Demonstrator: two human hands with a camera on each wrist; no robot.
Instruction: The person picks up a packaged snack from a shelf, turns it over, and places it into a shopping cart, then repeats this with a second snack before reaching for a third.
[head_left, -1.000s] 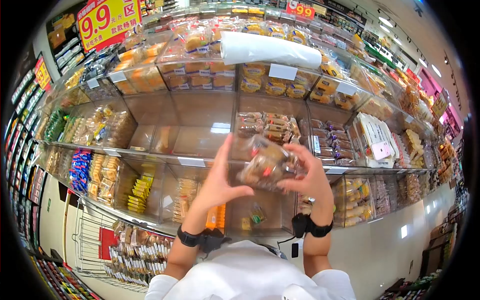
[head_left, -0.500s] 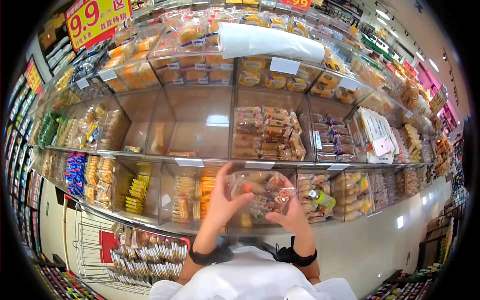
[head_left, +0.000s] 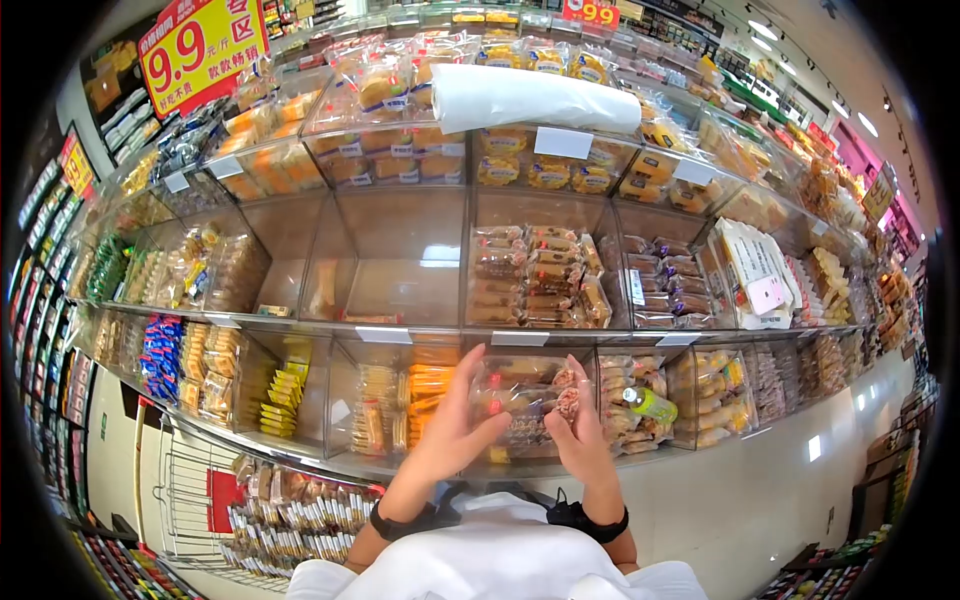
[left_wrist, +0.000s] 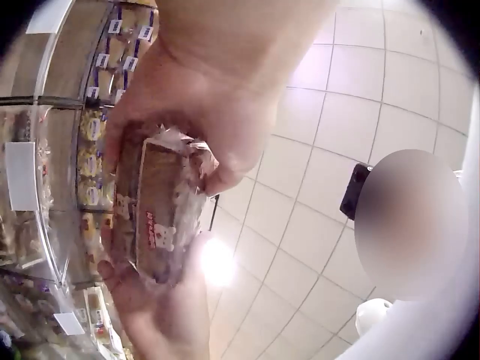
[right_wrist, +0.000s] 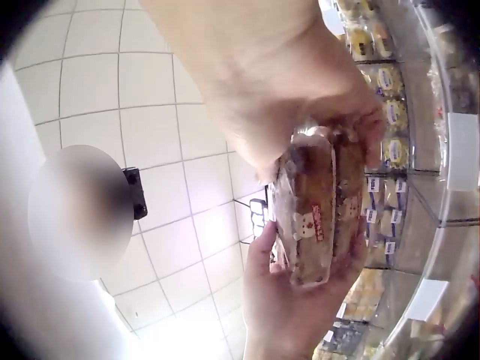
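Observation:
Between my two hands, low in front of my body, is a bundle of brown cakes [head_left: 527,402] in clear wrappers. My left hand [head_left: 457,432] grips its left side and my right hand [head_left: 580,430] its right side, thumbs nearest me. In the left wrist view one wrapped cake [left_wrist: 155,214] shows a white bear and red lettering, with another packet pressed against it. The right wrist view shows similar wrapped cakes [right_wrist: 307,217] lying side by side between the palms. Behind the hands is a lower bin of the shelf, partly hidden by them.
Similar packets [head_left: 540,275] fill a middle-row bin. Orange packets [head_left: 432,375] lie left of my hands; a green-capped bottle [head_left: 650,404] lies among packets to the right. A white bag roll [head_left: 535,98] lies on the top row. A loaded shopping cart [head_left: 190,480] stands at lower left.
The packets came down from before the middle row to the lower row. My left hand, apart from them a second ago, closed onto their left side. My right hand kept hold.

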